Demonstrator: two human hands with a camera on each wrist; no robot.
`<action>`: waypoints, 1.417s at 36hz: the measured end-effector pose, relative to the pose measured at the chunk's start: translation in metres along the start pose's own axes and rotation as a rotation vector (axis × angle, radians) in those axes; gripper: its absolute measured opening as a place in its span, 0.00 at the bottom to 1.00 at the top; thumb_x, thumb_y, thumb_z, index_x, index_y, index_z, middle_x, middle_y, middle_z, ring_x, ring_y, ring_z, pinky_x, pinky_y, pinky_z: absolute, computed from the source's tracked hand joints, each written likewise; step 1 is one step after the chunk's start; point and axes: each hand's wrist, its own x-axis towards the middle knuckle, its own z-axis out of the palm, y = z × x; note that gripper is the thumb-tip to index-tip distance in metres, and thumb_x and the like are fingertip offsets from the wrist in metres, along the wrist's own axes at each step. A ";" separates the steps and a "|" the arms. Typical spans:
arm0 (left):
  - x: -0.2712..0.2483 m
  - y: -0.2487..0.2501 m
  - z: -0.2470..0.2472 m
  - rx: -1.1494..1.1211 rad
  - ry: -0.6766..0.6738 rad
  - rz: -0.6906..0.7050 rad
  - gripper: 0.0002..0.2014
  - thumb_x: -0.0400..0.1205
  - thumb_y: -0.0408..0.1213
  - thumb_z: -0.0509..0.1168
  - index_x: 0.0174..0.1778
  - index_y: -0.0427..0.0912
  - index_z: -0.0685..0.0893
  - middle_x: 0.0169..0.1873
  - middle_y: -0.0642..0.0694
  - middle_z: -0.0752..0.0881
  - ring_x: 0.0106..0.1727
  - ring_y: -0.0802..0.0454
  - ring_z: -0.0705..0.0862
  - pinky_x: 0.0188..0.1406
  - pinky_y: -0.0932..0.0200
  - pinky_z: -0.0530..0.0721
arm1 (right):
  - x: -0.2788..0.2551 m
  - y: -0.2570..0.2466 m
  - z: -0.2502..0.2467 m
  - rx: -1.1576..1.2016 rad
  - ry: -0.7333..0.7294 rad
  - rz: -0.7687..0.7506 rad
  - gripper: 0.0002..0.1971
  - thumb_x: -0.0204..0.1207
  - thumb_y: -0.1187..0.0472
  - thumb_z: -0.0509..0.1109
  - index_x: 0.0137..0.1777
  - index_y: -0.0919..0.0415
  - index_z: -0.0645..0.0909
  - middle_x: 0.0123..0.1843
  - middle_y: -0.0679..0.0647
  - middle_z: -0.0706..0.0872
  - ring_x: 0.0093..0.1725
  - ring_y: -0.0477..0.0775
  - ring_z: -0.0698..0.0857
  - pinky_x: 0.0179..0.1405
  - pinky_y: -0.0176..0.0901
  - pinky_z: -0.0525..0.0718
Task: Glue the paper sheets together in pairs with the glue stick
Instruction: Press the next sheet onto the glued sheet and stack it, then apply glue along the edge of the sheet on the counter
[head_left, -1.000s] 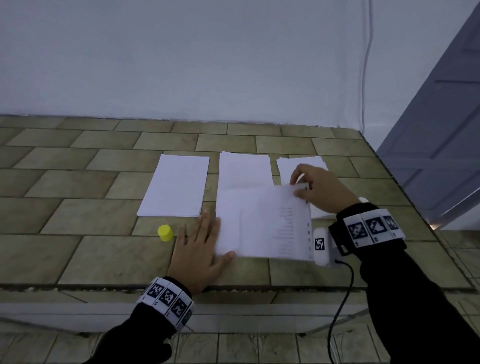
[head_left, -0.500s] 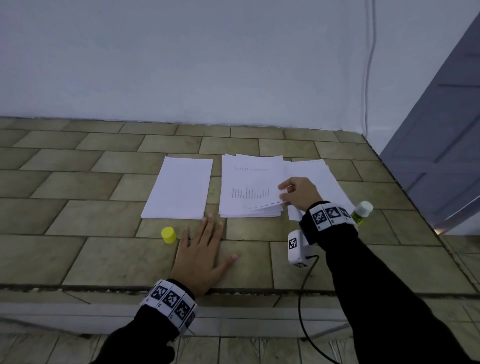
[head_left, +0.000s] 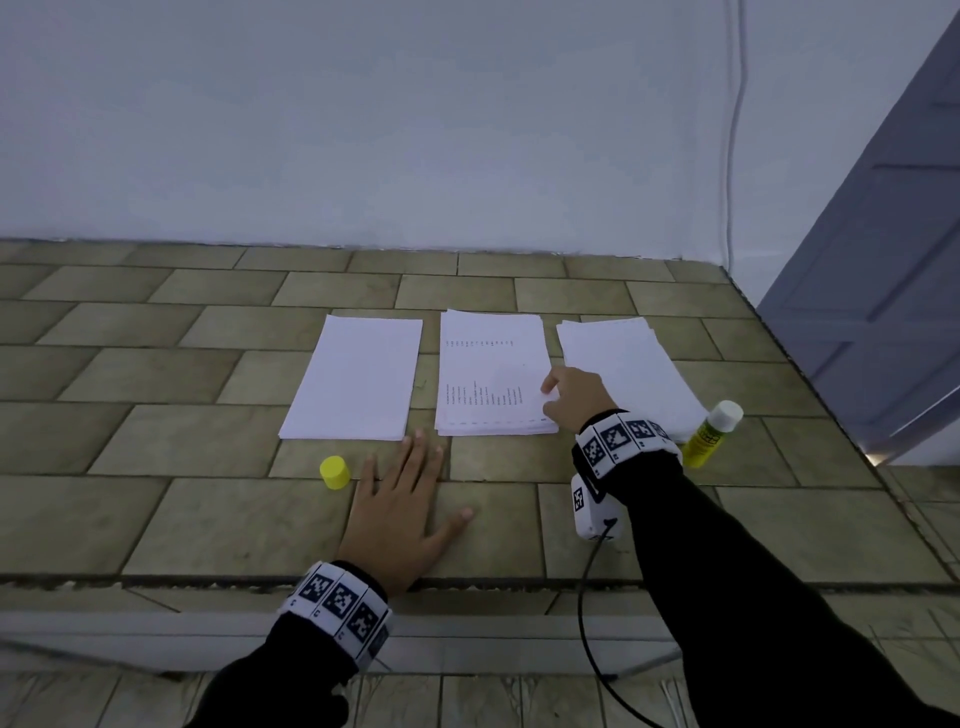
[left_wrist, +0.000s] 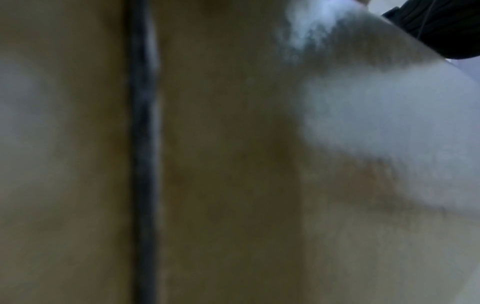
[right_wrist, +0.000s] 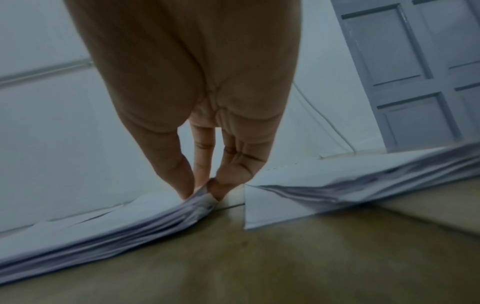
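Middle stack of paper sheets (head_left: 491, 374), printed text on its top sheet, lies on the tiled counter (head_left: 156, 374) between a left stack (head_left: 358, 382) of blank sheets and a right stack (head_left: 623, 364). All three sit side by side, apart from each other, with narrow strips of tile between.

Right hand (head_left: 576, 397) is at the near right corner of the middle stack. In the right wrist view the thumb and fingertips (right_wrist: 218, 191) pinch together on the corner of the top sheet or sheets; how many, can't tell. The right stack's corner (right_wrist: 262, 205) is just beside.

Left hand (head_left: 402, 512) lies flat on the counter, fingers straight and spread, holding nothing, its fingertips just short of the gap between the left and middle stacks. The left wrist view is blurred: only tile and a grout line.

Glue stick (head_left: 711, 434), yellow-green body with a white end, stands uncapped at the near right corner of the right stack, right of the right wrist. Its yellow cap (head_left: 335, 472) sits apart on the tile, just left of the left hand.

Progress, as a judgement: mid-task. The open glue suggests pairing is underway, and the left stack may be finished pairs, but that is not confirmable. Stacks look thick, so plenty of sheets are likely left. Current step looks like picking or settling a sheet on the middle stack; no glue is visible on the paper.
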 end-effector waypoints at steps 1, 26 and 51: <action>0.000 0.000 0.000 0.005 0.004 0.003 0.49 0.75 0.76 0.25 0.87 0.48 0.49 0.86 0.49 0.42 0.85 0.54 0.38 0.83 0.40 0.38 | 0.000 -0.001 0.000 -0.019 -0.005 -0.008 0.12 0.74 0.66 0.69 0.58 0.60 0.80 0.60 0.58 0.83 0.51 0.54 0.80 0.46 0.38 0.75; 0.019 0.014 -0.081 -0.141 0.032 -0.068 0.40 0.79 0.69 0.39 0.80 0.49 0.68 0.83 0.51 0.64 0.86 0.50 0.53 0.83 0.43 0.51 | -0.082 0.060 -0.074 0.179 0.864 -0.123 0.28 0.68 0.55 0.78 0.67 0.61 0.75 0.65 0.60 0.80 0.66 0.62 0.78 0.67 0.58 0.76; 0.087 -0.071 -0.075 0.084 -0.205 -0.457 0.27 0.85 0.56 0.61 0.77 0.45 0.73 0.72 0.41 0.78 0.70 0.42 0.78 0.65 0.51 0.75 | -0.089 0.121 -0.035 0.368 0.506 0.284 0.16 0.78 0.65 0.71 0.62 0.71 0.75 0.49 0.61 0.77 0.49 0.62 0.77 0.46 0.49 0.72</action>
